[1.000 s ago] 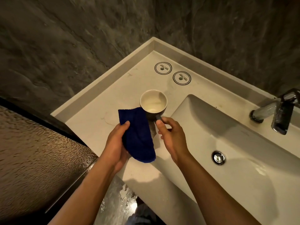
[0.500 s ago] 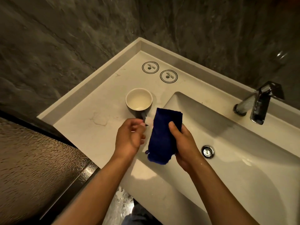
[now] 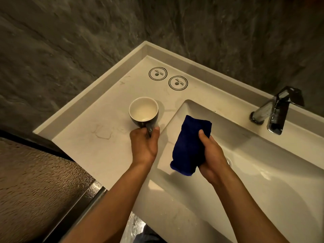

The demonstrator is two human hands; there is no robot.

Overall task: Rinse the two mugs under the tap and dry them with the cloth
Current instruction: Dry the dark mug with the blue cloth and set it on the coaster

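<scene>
Your left hand (image 3: 144,146) is closed around the handle of a dark mug (image 3: 143,114), upright on the pale surface (image 3: 98,151) just left of the sink (image 3: 263,172). Your right hand (image 3: 213,160) grips a folded blue cloth (image 3: 190,146) over the sink's left edge
</scene>
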